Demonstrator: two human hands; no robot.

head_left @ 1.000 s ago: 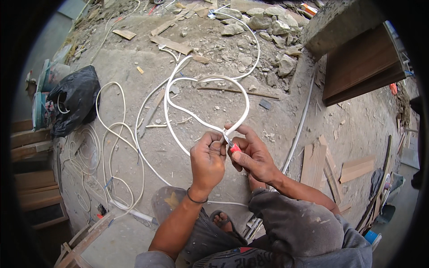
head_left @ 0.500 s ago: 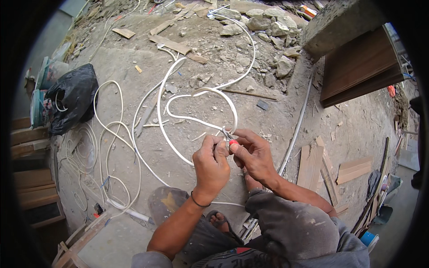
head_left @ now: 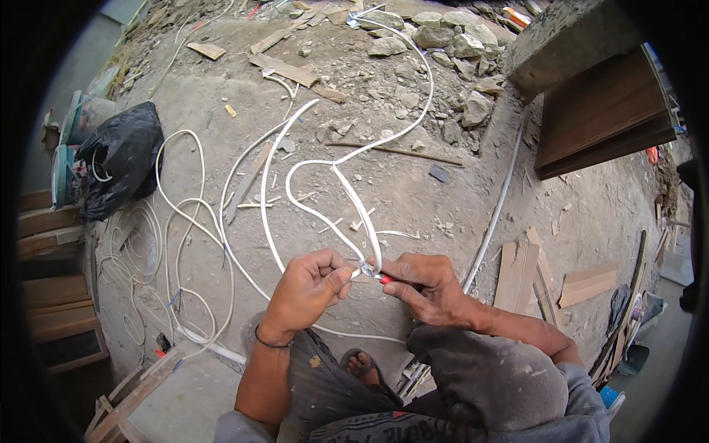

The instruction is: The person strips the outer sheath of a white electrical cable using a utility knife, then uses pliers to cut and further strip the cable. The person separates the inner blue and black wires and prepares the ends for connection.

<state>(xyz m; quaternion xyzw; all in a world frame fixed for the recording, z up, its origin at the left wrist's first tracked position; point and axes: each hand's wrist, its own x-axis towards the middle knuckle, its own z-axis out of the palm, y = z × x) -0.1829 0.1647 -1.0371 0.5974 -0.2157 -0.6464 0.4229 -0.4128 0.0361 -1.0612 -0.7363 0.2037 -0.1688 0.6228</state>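
Between finger and thumb, my left hand [head_left: 309, 289] pinches a thin white cable [head_left: 323, 215] close to its end. My right hand [head_left: 430, 289] is closed around a small red-handled tool that looks like pliers [head_left: 386, 280]. Its metal jaws meet the cable just right of my left fingertips. Most of the handle is hidden in my palm. A thicker white strand [head_left: 362, 209] comes down beside the jaws and touches my right fingers. The cable loops away over the dusty ground toward the stones.
Coiled white cable [head_left: 201, 159] lies to the left beside a black plastic bag [head_left: 125, 162]. Broken stones [head_left: 473, 111] are heaped at the far right, near a brown panel [head_left: 602, 114]. Cardboard pieces [head_left: 588, 284] and wood scraps litter the right side.
Both hands have come lower and nearer to me, and my left hand has shifted left, apart from the right. The raised cable loop has dropped into a longer, straighter strand.
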